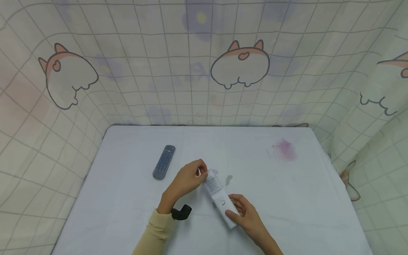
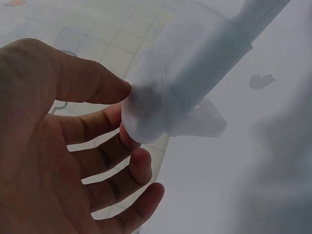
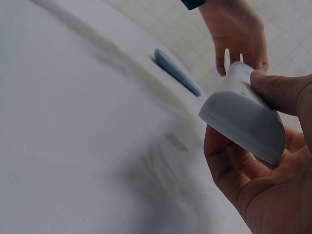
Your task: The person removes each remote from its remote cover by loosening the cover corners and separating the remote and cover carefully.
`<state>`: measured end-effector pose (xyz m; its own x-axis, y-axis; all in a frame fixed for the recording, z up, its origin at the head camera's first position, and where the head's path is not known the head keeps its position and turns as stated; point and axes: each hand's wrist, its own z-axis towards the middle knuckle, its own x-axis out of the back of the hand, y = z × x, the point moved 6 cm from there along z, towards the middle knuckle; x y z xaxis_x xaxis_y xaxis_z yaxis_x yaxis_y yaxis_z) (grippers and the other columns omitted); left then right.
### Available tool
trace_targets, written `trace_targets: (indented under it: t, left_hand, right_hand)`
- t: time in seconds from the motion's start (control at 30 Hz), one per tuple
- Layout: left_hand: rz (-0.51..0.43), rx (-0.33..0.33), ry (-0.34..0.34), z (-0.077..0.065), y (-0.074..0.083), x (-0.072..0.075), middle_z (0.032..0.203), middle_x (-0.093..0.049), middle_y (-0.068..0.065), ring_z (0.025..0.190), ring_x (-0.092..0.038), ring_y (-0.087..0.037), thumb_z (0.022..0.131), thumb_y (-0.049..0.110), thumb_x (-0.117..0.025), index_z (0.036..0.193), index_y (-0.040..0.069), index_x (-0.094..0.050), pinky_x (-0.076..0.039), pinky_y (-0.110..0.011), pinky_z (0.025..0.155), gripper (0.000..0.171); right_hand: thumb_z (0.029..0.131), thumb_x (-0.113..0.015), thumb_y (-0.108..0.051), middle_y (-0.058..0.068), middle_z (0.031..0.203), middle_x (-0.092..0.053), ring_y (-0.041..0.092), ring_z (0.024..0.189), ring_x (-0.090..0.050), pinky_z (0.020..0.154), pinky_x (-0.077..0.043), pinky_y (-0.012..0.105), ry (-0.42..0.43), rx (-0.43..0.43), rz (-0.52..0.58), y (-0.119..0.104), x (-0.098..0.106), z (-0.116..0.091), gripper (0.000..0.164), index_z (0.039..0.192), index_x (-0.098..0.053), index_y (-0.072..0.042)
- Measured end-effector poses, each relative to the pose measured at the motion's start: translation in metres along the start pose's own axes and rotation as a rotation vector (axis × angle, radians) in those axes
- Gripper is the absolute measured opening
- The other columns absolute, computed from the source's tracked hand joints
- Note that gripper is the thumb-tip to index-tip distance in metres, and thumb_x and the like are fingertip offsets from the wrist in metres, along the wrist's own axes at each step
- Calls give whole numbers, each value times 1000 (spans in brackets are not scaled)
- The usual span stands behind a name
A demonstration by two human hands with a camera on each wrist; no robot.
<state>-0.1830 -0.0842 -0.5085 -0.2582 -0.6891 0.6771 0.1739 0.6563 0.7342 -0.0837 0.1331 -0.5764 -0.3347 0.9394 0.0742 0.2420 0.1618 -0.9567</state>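
Note:
A long white item (image 1: pixel 220 202) with small grey print and a dark curved mark slants between both hands, low over the table. In the right wrist view its near end (image 3: pixel 243 124) is half-round with a fine seam. My right hand (image 1: pixel 249 217) grips this lower part, thumb on one face and fingers behind. At the far end, my left hand (image 1: pixel 190 179) pinches a thin, rounded whitish flap (image 2: pixel 151 109) between thumb and index finger. The other left fingers (image 2: pixel 114 187) are loosely bent. A second thin flap (image 2: pixel 207 119) sticks out beside it.
A dark remote control (image 1: pixel 164 162) lies left of the hands on the white table (image 1: pixel 127 198). Beyond the item is a small grey patch (image 1: pixel 228 180), and a pink stain (image 1: pixel 285 149) marks the back right. A patterned curtain (image 1: pixel 159 71) surrounds the table.

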Motion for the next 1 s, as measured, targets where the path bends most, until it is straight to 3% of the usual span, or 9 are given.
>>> trace_targets:
  t: [0.17, 0.33, 0.5, 0.77, 1.0]
  left_hand:
    - [-18, 0, -33, 1, -2, -3, 86, -60, 5, 78, -53, -13, 101, 25, -62, 101, 16, -62, -43, -27, 65, 9]
    - [-34, -28, 18, 1, -4, -7, 86, -58, 7, 79, -52, -11, 101, 20, -63, 100, 19, -60, -43, -26, 67, 4]
    - [-1, -53, 132, -1, -2, -12, 86, -56, 7, 78, -50, -10, 102, 20, -62, 100, 20, -60, -42, -25, 68, 3]
    - [120, -148, 372, -6, 5, -11, 85, -61, 2, 69, -44, -8, 100, 13, -64, 101, 12, -64, -38, -23, 63, 2]
    - [185, -185, 496, -7, 6, -13, 82, -61, 2, 65, -41, -7, 98, 13, -67, 97, 12, -64, -36, -21, 61, 3]
  right_hand:
    - [95, -77, -20, 22, 139, -65, 15, 116, -67, 92, -55, 23, -5, -19, 17, 1, 0, -1, 60, 144, -49, -3]
    - [95, -77, -20, 22, 139, -65, 12, 115, -67, 92, -55, 22, 1, -15, 5, 0, 0, -2, 59, 145, -49, -2]
    - [96, -75, -21, 21, 137, -65, 8, 113, -67, 92, -55, 22, 11, -8, -9, -2, 1, -2, 58, 145, -49, -3]
    - [99, -72, -21, 18, 136, -65, 9, 112, -67, 93, -55, 22, 12, -1, -27, -7, 2, -2, 53, 144, -49, -4]
    - [100, -70, -20, 18, 137, -64, 8, 113, -65, 94, -54, 21, 9, 28, -26, -9, 2, -3, 50, 142, -49, -3]
